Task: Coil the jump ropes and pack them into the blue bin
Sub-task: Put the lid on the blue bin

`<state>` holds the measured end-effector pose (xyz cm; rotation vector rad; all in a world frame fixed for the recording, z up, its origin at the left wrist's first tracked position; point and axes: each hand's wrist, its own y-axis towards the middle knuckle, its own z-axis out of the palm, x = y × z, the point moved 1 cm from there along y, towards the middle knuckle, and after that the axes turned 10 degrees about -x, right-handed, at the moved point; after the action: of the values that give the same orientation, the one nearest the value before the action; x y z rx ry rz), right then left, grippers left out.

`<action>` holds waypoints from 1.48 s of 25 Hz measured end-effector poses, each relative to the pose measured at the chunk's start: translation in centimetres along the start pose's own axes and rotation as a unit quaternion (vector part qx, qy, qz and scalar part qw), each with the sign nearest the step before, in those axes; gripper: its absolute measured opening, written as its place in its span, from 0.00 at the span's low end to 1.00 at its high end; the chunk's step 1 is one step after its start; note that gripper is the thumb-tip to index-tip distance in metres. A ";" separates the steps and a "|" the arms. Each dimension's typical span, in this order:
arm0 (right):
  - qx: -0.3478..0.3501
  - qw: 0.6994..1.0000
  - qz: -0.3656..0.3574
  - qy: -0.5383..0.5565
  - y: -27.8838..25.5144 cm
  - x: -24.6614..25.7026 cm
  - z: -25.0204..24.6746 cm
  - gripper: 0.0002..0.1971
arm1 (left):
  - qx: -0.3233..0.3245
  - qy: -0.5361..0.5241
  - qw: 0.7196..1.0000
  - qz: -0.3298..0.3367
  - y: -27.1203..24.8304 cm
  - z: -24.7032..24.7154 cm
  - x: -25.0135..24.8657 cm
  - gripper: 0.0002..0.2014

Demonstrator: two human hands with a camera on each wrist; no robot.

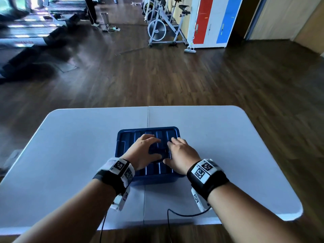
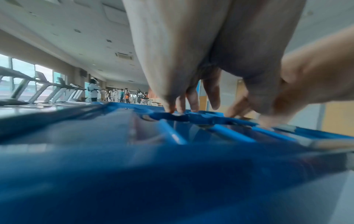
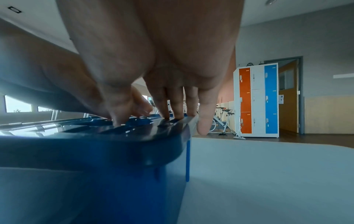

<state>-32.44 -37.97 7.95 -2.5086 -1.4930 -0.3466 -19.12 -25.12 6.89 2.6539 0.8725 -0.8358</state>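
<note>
The blue bin (image 1: 128,138) stands at the middle of the white folding table (image 1: 70,155) with its ribbed blue lid (image 2: 231,134) on top. No jump rope shows in any view. My left hand (image 1: 143,148) lies on the lid's left half, its fingers (image 2: 192,100) spread and touching the ribs. On the right half rests my right hand (image 1: 182,151), with its fingers (image 3: 177,106) near the lid's right edge and the little finger hanging past the rim. The bin's side wall (image 3: 134,181) fills the right wrist view. Neither hand holds anything.
Bare tabletop lies on both sides of the bin. Black cables (image 1: 184,215) from the wrist units trail over the near table edge. Beyond the table on the wood floor are an exercise bike (image 1: 163,27), orange, white and blue lockers (image 1: 212,20), and treadmills at far left.
</note>
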 end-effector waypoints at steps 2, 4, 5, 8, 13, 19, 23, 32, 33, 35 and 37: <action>0.027 0.999 -0.001 -0.017 0.0 -0.1 -0.4 0.31 | -0.121 0.021 0.992 -0.041 -0.9 -1.5 2.6 0.33; 0.038 0.999 0.008 -0.025 0.2 0.1 -0.5 0.32 | -0.159 0.019 0.972 -0.169 -1.7 -2.6 6.0 0.37; 0.038 0.999 0.012 -0.028 0.3 0.3 -0.5 0.31 | -0.135 -0.012 0.959 -0.249 -1.9 -2.8 7.5 0.38; 0.048 0.998 0.032 -0.037 0.6 0.7 -0.2 0.29 | -0.067 -0.216 0.893 -0.389 -2.5 -3.1 9.3 0.27; 0.041 0.998 0.045 -0.035 0.5 1.1 -0.5 0.21 | -0.079 -0.292 0.876 -0.375 -3.1 -6.0 8.9 0.04; 0.054 0.996 0.057 -0.034 0.4 1.4 -0.8 0.27 | -0.058 -0.320 0.871 -0.369 -3.5 -6.6 9.7 0.11; 0.051 0.997 0.059 -0.028 0.4 1.5 -0.9 0.29 | -0.038 -0.329 0.865 -0.376 -3.6 -5.8 10.4 0.17; 0.015 0.999 0.039 0.023 0.0 0.8 -0.1 0.32 | -0.130 -0.113 0.952 -0.253 -4.4 -4.3 9.5 0.21; -0.009 0.998 0.037 0.046 -0.4 0.4 0.0 0.34 | -0.138 -0.057 0.963 -0.224 -4.9 -4.4 9.2 0.22; -0.064 0.993 0.045 0.089 -1.6 -0.9 0.5 0.41 | -0.137 0.009 0.976 -0.171 -6.1 -4.4 8.7 0.29; -0.079 0.991 0.046 0.099 -2.7 -2.7 0.9 0.47 | -0.114 0.028 0.984 -0.133 -7.6 -4.5 8.2 0.38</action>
<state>-35.97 -38.68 6.41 -2.5624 -1.3168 -0.7029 -16.27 -13.48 5.47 2.4062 1.2757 -0.6717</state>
